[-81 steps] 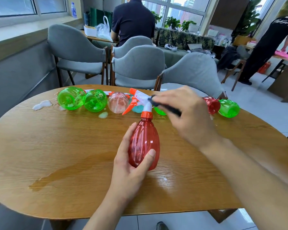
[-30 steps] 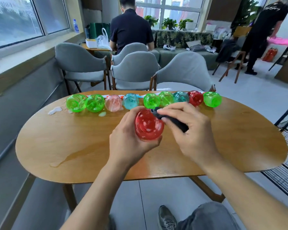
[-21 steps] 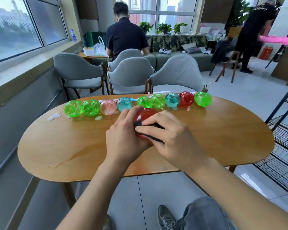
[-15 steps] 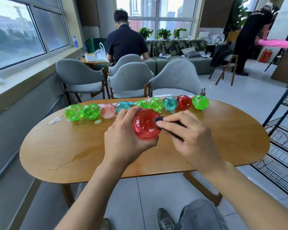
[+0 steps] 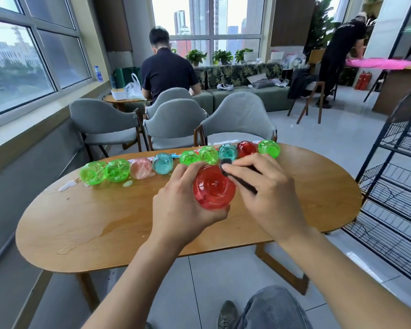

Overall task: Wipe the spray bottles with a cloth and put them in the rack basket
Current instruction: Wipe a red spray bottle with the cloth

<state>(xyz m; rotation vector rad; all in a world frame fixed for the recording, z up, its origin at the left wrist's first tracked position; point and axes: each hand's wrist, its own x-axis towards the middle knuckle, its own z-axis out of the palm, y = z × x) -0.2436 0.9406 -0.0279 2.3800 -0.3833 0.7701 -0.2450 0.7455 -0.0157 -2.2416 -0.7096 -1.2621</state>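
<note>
My left hand (image 5: 179, 207) grips a red spray bottle (image 5: 214, 188) above the wooden table (image 5: 105, 222), its round base turned toward me and its spray head hidden behind it. My right hand (image 5: 268, 193) holds a dark cloth (image 5: 237, 178) against the bottle's upper right side. Several more spray bottles lie in a row along the table's far edge, from a green one (image 5: 93, 172) at the left to a green one (image 5: 268, 148) at the right, with pink, teal and red ones between. The black wire rack (image 5: 394, 176) stands to the right of the table.
White foam blobs (image 5: 68, 185) and a wet streak (image 5: 100, 233) mark the tabletop at the left. Three grey chairs (image 5: 237, 117) stand beyond the table. One person sits at a far table, another bends over at the far right. My knee and shoe show below.
The bottle went from lying on the table with its spray head being wiped to being lifted base toward me. The cloth swept across the base and is now at its upper right edge.
</note>
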